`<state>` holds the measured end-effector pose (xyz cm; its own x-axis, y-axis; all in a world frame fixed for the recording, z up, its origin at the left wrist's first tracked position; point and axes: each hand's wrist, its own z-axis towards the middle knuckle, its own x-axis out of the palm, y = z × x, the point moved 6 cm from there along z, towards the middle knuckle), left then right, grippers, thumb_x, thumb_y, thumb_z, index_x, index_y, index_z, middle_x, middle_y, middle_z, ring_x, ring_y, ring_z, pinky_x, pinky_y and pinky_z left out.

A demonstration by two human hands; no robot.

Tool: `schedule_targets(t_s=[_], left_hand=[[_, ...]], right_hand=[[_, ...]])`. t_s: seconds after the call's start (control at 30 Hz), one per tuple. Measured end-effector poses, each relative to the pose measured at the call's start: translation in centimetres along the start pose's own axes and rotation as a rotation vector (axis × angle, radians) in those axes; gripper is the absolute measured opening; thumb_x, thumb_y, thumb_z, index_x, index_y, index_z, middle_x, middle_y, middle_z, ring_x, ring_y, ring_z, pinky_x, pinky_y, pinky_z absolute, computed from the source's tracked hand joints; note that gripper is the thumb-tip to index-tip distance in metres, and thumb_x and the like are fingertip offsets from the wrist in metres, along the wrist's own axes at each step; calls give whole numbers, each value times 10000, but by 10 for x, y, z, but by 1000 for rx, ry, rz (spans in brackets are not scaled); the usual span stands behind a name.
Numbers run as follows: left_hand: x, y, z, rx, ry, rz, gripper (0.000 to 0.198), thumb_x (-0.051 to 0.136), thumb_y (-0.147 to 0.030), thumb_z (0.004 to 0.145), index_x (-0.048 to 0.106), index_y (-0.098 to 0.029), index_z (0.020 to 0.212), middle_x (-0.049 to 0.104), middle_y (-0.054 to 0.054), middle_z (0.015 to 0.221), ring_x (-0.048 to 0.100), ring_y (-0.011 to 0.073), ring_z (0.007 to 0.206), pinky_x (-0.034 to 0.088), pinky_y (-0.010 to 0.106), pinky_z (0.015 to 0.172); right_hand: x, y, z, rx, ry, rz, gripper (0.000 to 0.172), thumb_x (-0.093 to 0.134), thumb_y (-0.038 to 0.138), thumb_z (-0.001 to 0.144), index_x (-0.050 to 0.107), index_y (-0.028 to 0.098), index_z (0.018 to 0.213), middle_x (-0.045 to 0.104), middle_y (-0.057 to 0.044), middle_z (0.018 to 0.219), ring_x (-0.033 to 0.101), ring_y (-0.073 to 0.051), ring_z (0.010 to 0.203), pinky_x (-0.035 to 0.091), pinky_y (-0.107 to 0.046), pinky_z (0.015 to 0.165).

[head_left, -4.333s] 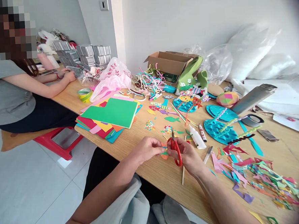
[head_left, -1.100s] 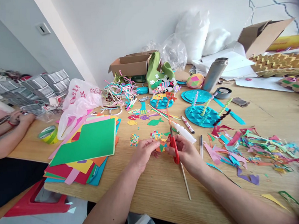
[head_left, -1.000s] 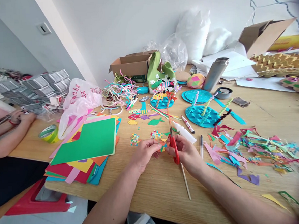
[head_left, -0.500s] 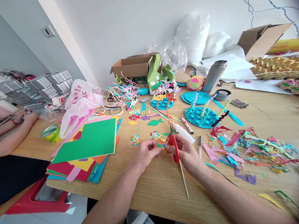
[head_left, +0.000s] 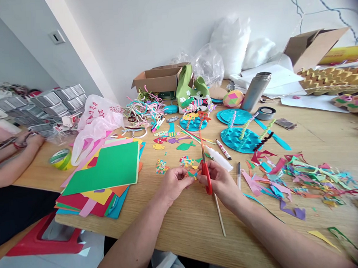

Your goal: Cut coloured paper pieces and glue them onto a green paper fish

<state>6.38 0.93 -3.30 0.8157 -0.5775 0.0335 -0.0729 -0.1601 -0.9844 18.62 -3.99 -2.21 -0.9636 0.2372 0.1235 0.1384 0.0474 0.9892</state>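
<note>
Between the fingertips of my left hand (head_left: 175, 186) is a small piece of orange and teal paper (head_left: 191, 174), its outline partly hidden by my fingers. My right hand (head_left: 223, 183) is closed around red-handled scissors (head_left: 206, 177), whose blades point away from me; its fingertips also meet the paper's right edge. Just beyond the hands lie two little heaps of paper bits (head_left: 161, 166). Several cut-out paper fish, among them a green fish (head_left: 186, 146), rest farther back. A thin wooden stick (head_left: 219, 216) lies beneath my right hand.
Stacked coloured paper (head_left: 108, 168) lies on the left, near a tape roll (head_left: 60, 158). Paper scraps (head_left: 312, 178) spread across the right. A glue bottle (head_left: 219, 159), marker (head_left: 223, 149), blue discs (head_left: 243, 140) and a steel flask (head_left: 257, 92) stand or lie beyond. Another person's hands (head_left: 30, 141) are far left.
The scissors have turned slightly in my right hand, with the handles shifting a little to the left. My left hand and the paper stay nearly in place.
</note>
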Motion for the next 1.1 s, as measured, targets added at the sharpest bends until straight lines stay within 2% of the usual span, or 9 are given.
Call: schedule_targets(t_s=[0.23,0.37,0.53,0.7,0.93,1.1], left_hand=[[-1,0,-1,-31,-23,-95,189,695,-322,616,619,-150,607,546,-6,577,485,116,563,402,246,534],[-1,1,0,-16,-25,-41,189,711,-317,610,639,-142,614,573,3,580,481,113,553,382,241,526],[-1,1,1,-19,-24,-82,183,711,-311,615,647,-139,617,563,0,569,477,106,542,400,238,530],[-2,2,1,-34,-33,-118,168,709,-291,600,629,-144,588,554,-8,548,483,107,536,408,241,527],[-2,1,0,-45,-31,-83,188,716,-304,594,620,-144,568,535,-15,531,474,104,533,398,244,529],[-1,1,0,-68,16,-79,165,689,-295,605,639,-138,624,552,2,586,487,114,571,407,244,529]], right_hand=[[1,-2,0,24,10,-2,439,799,419,548,486,205,770,546,47,618,451,-82,479,357,-232,474],[2,-2,0,39,-2,20,468,818,430,504,487,201,741,531,47,624,479,-95,525,394,-248,525],[-2,-4,0,36,-29,68,458,814,445,509,502,196,732,580,10,700,534,-123,629,440,-264,606],[-2,-3,0,25,-24,28,454,809,455,516,509,196,735,598,0,697,541,-128,612,446,-265,581],[2,-2,0,42,1,26,446,830,389,503,493,198,724,537,46,622,484,-91,528,412,-235,523],[4,-1,0,61,20,68,455,848,340,472,493,200,718,570,34,652,530,-109,591,422,-231,550]])
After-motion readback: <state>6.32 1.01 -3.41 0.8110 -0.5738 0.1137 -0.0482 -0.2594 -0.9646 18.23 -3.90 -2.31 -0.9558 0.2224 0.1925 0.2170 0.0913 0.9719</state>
